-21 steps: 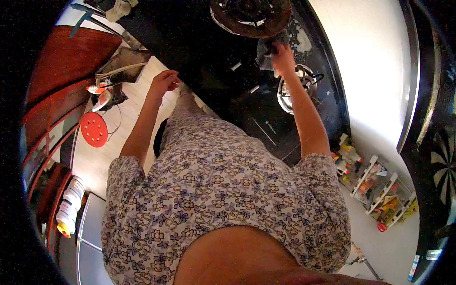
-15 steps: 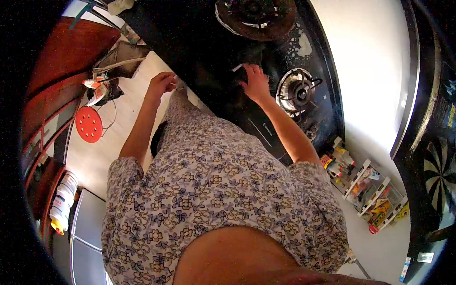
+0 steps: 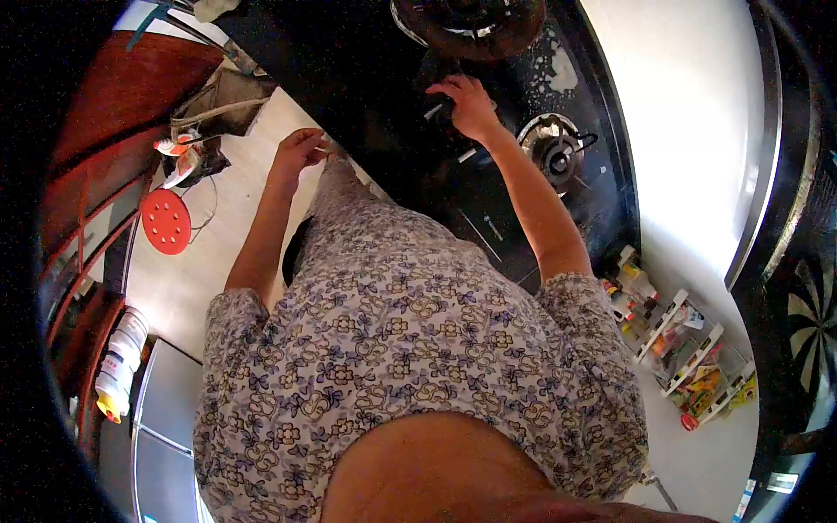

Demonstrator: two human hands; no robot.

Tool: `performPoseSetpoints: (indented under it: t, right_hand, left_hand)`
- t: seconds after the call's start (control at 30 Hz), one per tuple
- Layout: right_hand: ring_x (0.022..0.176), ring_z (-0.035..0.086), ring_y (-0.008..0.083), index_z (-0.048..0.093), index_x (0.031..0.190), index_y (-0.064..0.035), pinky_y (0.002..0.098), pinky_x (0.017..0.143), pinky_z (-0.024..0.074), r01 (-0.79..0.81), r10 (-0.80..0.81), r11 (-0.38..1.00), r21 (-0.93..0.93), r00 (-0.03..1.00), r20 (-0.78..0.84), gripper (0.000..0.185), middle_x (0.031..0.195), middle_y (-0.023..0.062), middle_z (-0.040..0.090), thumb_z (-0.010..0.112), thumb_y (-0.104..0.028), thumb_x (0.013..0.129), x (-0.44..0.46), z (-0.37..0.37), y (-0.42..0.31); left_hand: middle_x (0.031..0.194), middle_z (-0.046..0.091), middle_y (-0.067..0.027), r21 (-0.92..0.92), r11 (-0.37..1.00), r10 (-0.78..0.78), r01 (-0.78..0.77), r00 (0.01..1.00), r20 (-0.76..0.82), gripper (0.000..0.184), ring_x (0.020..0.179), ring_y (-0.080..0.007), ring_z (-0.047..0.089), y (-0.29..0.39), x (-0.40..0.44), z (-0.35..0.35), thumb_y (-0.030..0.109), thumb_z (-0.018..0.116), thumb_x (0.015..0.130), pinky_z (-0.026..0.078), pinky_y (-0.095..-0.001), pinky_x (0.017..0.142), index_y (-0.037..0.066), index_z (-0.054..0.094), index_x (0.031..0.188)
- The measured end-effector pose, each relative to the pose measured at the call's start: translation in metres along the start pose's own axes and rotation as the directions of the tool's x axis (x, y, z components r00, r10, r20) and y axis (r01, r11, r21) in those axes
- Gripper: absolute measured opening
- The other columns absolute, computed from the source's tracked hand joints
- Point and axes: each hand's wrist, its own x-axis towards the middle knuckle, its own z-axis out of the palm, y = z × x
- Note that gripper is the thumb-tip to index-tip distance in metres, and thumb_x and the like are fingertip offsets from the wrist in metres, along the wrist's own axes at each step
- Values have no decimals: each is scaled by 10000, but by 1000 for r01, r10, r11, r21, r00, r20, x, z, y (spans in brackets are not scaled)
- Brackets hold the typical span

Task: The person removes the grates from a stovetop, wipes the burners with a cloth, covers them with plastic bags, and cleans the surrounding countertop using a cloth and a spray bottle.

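Note:
My right hand [image 3: 471,109] reaches over the black glass gas stove [image 3: 392,113], palm down, its fingers stretched to the left and partly apart. I see nothing held in it. Under its fingertips lies a short pale bar [image 3: 433,111]; whether they touch is unclear. A second pale bar [image 3: 468,155], perhaps a knob grip, shows beside the wrist. The small burner [image 3: 558,157] stands right of my forearm. My left hand [image 3: 301,148] hangs off the stove's front edge, fingers pinched together; what they hold, if anything, is too small to make out.
A large burner [image 3: 471,26] sits at the far end of the stove, with whitish spill marks [image 3: 558,70] nearby. Jars and packets fill a rack [image 3: 689,340] at right. On the left are a red round stool [image 3: 166,222], white buckets [image 3: 122,362] and a grey cabinet [image 3: 166,392].
My right hand has moved farther up the stove, away from me, uncovering the second pale bar. My left hand has stayed nearly in place, still pinched. The view has shifted slightly.

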Motion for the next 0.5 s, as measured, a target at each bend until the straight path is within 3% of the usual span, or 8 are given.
performPoseSetpoints:
  t: [0.1,0.13,0.2,0.27,0.33,0.4,0.5]
  right_hand:
    - [1073,420,321,565,1062,-184,439,886,366,-149,148,987,-63,989,-21,426,1083,119,521,497,11,690,2,-13,22]
    - [1014,455,327,582,1032,-167,421,835,404,-173,150,980,-94,965,-216,379,1050,123,532,529,-25,684,-2,-13,32]
    - [978,484,335,596,1001,-141,394,811,422,-297,302,953,55,940,-158,334,1017,134,540,571,-67,677,-11,-24,36]
    - [959,501,342,605,968,-119,379,823,422,-250,256,943,220,967,-2,303,979,150,545,600,-99,666,-23,-43,5]
    - [980,488,323,585,976,-136,394,814,425,-221,196,944,244,973,124,322,1027,135,499,605,-104,657,-48,-9,-8]
    - [1007,473,327,578,954,-147,396,818,425,-309,281,946,96,932,229,305,1041,127,478,609,-105,653,-49,-10,-32]
    - [997,470,339,577,923,-151,401,819,425,-454,443,890,41,882,162,280,1006,127,487,606,-108,647,-36,-14,-6]
  left_hand:
    - [887,626,-91,20,1000,8,-8,1000,-26,266,709,-164,595,4,-3,6,206,520,854,475,-262,647,36,558,1056]
    - [886,627,-90,27,1000,4,-4,1000,-23,265,711,-164,597,5,-2,6,206,520,853,475,-263,647,37,558,1054]
    - [883,627,-89,32,999,-10,11,1000,-26,262,716,-165,599,4,-4,5,205,520,852,475,-263,648,39,559,1051]
    - [877,628,-88,18,1000,-6,7,999,-43,248,708,-161,597,-2,-2,3,200,524,851,474,-260,637,41,562,1037]
    - [860,628,-80,12,1000,-17,18,997,-71,229,687,-145,587,2,2,6,185,532,844,467,-250,623,42,568,1019]
    - [832,627,-63,26,998,-58,61,993,-107,206,651,-115,567,12,3,11,160,546,832,452,-234,605,43,577,998]
    - [829,626,-59,97,994,60,-53,995,-74,206,651,-109,564,23,9,13,165,541,836,440,-230,589,49,570,1005]
